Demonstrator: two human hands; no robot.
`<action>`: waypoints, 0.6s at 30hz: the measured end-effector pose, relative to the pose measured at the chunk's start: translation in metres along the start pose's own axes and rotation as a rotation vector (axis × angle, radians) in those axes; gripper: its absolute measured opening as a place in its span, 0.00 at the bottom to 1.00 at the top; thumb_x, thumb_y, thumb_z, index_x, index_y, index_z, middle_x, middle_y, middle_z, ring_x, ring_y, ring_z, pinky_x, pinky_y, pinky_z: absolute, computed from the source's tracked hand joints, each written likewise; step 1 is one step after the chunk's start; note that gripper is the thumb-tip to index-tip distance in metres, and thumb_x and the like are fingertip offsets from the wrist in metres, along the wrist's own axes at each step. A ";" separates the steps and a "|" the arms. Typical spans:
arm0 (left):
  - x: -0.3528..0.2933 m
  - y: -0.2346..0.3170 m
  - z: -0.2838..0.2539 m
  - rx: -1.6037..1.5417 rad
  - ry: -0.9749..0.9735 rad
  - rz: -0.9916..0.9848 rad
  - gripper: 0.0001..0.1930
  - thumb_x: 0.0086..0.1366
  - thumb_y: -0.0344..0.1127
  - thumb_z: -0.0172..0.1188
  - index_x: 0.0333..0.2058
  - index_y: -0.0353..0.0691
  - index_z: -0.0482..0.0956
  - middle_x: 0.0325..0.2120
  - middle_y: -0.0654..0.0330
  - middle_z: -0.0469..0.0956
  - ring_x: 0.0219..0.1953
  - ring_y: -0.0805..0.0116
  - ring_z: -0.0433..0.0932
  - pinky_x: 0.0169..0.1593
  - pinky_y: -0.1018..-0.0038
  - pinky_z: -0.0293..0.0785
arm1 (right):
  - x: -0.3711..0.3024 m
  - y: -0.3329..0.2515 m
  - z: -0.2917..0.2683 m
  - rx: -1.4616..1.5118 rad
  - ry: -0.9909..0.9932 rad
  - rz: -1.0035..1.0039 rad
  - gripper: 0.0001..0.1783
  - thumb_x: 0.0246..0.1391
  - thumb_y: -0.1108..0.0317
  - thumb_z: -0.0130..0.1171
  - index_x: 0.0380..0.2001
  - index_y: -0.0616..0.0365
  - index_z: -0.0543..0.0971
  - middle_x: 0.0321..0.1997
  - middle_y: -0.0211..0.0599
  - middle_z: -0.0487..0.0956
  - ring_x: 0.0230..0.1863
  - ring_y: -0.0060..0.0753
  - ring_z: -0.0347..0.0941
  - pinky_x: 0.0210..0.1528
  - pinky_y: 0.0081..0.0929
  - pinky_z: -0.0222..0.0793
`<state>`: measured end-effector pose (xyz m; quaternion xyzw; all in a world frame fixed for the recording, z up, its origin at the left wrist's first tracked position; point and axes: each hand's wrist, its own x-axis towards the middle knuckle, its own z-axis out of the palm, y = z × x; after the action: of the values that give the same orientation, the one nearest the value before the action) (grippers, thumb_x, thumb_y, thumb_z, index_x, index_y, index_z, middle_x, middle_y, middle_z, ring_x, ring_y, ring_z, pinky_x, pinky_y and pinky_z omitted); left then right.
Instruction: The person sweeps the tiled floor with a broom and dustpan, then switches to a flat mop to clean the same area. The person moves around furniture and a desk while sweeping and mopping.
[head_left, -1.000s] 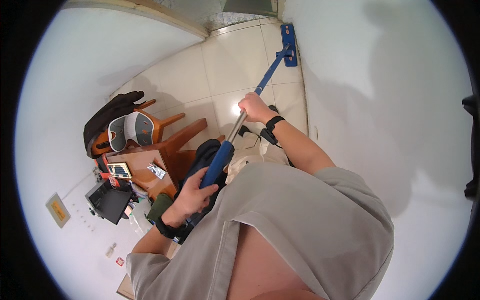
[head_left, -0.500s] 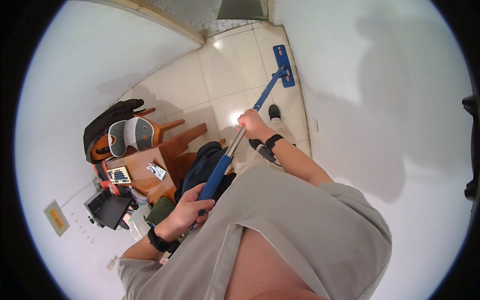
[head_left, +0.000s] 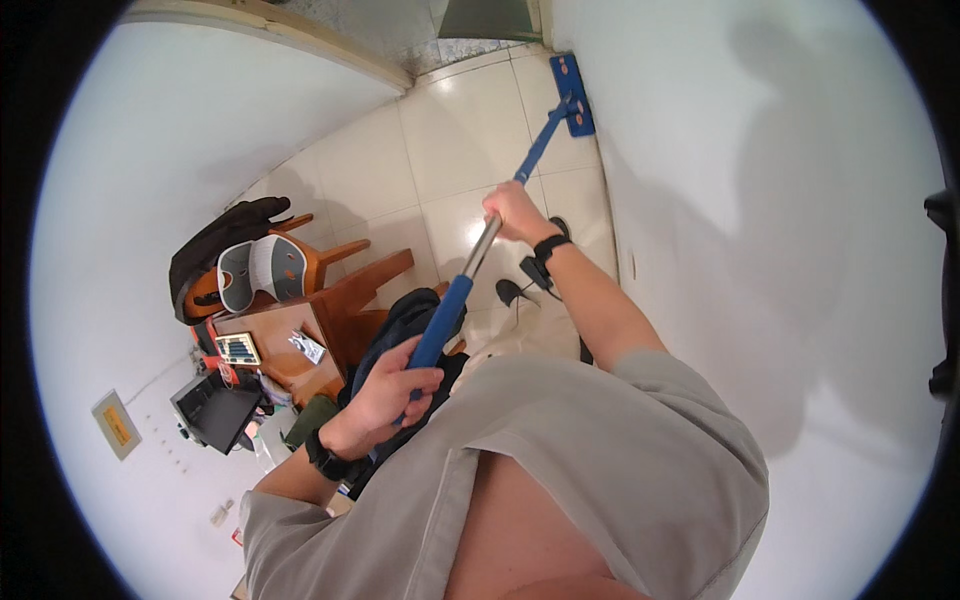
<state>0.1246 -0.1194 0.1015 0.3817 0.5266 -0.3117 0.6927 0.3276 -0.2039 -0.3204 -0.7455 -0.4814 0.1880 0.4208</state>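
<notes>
A flat mop with a blue rectangular head reaches away from me across the floor. Its head lies on the pale tiles beside the right wall, near the doorway. My left hand is wrapped round the blue grip at the upper end of the handle, close to my body. Farther down, my right hand closes round the pole, where the bare metal tube runs into the lower blue section. A black band circles each wrist.
The right wall runs close along the mop's side. At left stand a wooden desk with a keyboard and dark monitor, and a chair with a grey-white back cushion. Dark cloth hangs nearby. My shoes are on the tiles.
The mop head has slid farther away along the right wall toward the doorway. Both hands have moved forward with the handle, keeping their hold. My feet have shifted.
</notes>
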 end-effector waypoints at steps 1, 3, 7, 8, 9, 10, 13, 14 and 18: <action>-0.010 -0.002 -0.001 -0.007 -0.021 -0.012 0.28 0.73 0.25 0.61 0.69 0.39 0.66 0.28 0.66 0.71 0.17 0.80 0.66 0.19 0.79 0.61 | -0.008 -0.009 0.001 0.036 0.011 -0.008 0.13 0.32 0.64 0.71 0.15 0.46 0.73 0.20 0.36 0.76 0.30 0.55 0.75 0.38 0.50 0.67; -0.034 -0.006 -0.009 0.001 -0.013 -0.079 0.29 0.72 0.25 0.62 0.70 0.39 0.65 0.27 0.67 0.71 0.17 0.79 0.66 0.18 0.79 0.60 | -0.026 -0.036 0.009 0.100 0.045 -0.057 0.14 0.32 0.63 0.72 0.15 0.45 0.72 0.20 0.34 0.76 0.32 0.53 0.75 0.41 0.48 0.66; -0.070 -0.006 -0.023 0.040 0.038 -0.095 0.30 0.71 0.25 0.61 0.70 0.37 0.65 0.26 0.66 0.70 0.15 0.78 0.66 0.17 0.78 0.60 | -0.041 -0.079 0.030 0.235 0.056 -0.009 0.16 0.31 0.60 0.74 0.15 0.45 0.72 0.22 0.31 0.77 0.35 0.48 0.75 0.49 0.46 0.64; -0.069 -0.005 -0.021 0.074 0.099 -0.118 0.30 0.71 0.25 0.61 0.70 0.37 0.64 0.26 0.66 0.70 0.15 0.78 0.66 0.17 0.78 0.60 | -0.038 -0.079 0.031 0.225 0.110 0.005 0.17 0.32 0.60 0.75 0.15 0.44 0.72 0.22 0.31 0.77 0.36 0.47 0.74 0.51 0.46 0.63; -0.063 -0.003 -0.019 0.093 0.056 -0.047 0.31 0.71 0.25 0.61 0.71 0.37 0.63 0.25 0.66 0.70 0.15 0.78 0.66 0.17 0.78 0.60 | -0.033 -0.074 0.031 0.229 0.130 -0.003 0.17 0.32 0.59 0.75 0.15 0.44 0.73 0.23 0.30 0.77 0.37 0.46 0.74 0.52 0.46 0.62; -0.050 0.002 -0.016 0.137 0.058 -0.014 0.32 0.71 0.24 0.61 0.71 0.36 0.62 0.25 0.65 0.70 0.15 0.77 0.67 0.17 0.78 0.61 | -0.023 -0.065 0.029 0.235 0.154 -0.008 0.17 0.32 0.59 0.76 0.15 0.44 0.73 0.23 0.29 0.77 0.38 0.46 0.74 0.54 0.46 0.61; -0.003 0.008 0.009 0.129 0.041 0.039 0.33 0.70 0.24 0.61 0.72 0.37 0.62 0.24 0.65 0.71 0.14 0.77 0.66 0.15 0.78 0.59 | 0.008 -0.005 -0.002 0.090 0.137 -0.083 0.16 0.33 0.64 0.74 0.16 0.45 0.72 0.22 0.32 0.77 0.35 0.50 0.75 0.46 0.48 0.66; 0.011 0.017 0.015 0.104 -0.019 0.064 0.34 0.70 0.25 0.61 0.73 0.37 0.62 0.24 0.65 0.71 0.14 0.78 0.66 0.15 0.79 0.59 | 0.018 0.012 -0.014 0.079 0.075 -0.038 0.16 0.33 0.64 0.73 0.15 0.45 0.71 0.21 0.34 0.76 0.34 0.52 0.75 0.42 0.49 0.67; 0.000 0.041 0.011 -0.013 -0.011 0.078 0.21 0.70 0.24 0.61 0.60 0.37 0.71 0.25 0.65 0.71 0.15 0.79 0.66 0.16 0.80 0.58 | 0.032 0.016 -0.025 0.171 0.193 -0.107 0.16 0.31 0.66 0.71 0.13 0.47 0.69 0.17 0.40 0.73 0.27 0.57 0.73 0.34 0.50 0.66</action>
<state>0.1640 -0.1080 0.1118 0.3956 0.5095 -0.2833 0.7096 0.3690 -0.1899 -0.3153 -0.6949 -0.4598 0.1332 0.5367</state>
